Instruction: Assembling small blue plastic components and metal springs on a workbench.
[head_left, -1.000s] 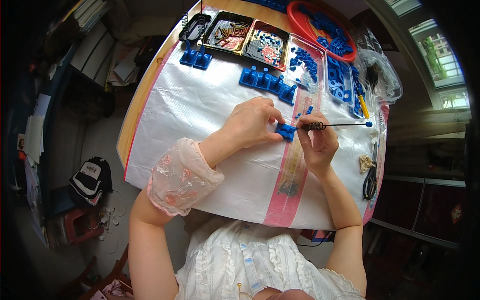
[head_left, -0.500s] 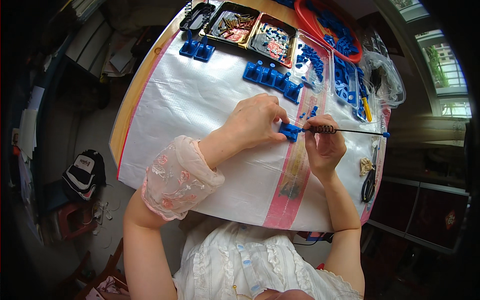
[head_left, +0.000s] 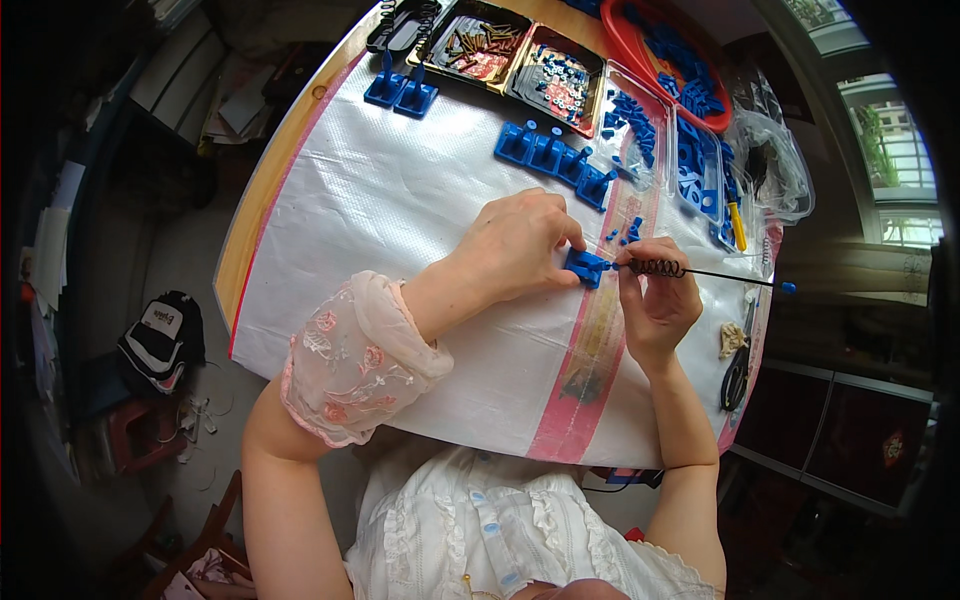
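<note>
My left hand (head_left: pixel 520 245) pinches a small blue plastic base (head_left: pixel 586 268) between thumb and fingers, just above the sheet. From the right, my right hand (head_left: pixel 660 305) grips a thin black rod (head_left: pixel 735 278) with a coil spring (head_left: pixel 658 267) on its inner part and a blue cap on its outer end. The rod's inner end meets a narrow blue stem on the base; fingers partly hide that joint. A few small blue pieces (head_left: pixel 632 232) lie on the sheet just beyond my right hand.
Several assembled blue bases (head_left: pixel 550 155) stand in a row ahead, with two more (head_left: pixel 400 95) farther left. Trays of screws (head_left: pixel 485 48) and small nuts (head_left: pixel 560 85), boxes of blue parts, and a red basin (head_left: pixel 622 35) line the far edge. Black-handled scissors (head_left: pixel 735 378) lie right.
The whole view has shifted slightly. Both hands keep their hold on the blue base and the rod, whose capped end tips a little lower.
</note>
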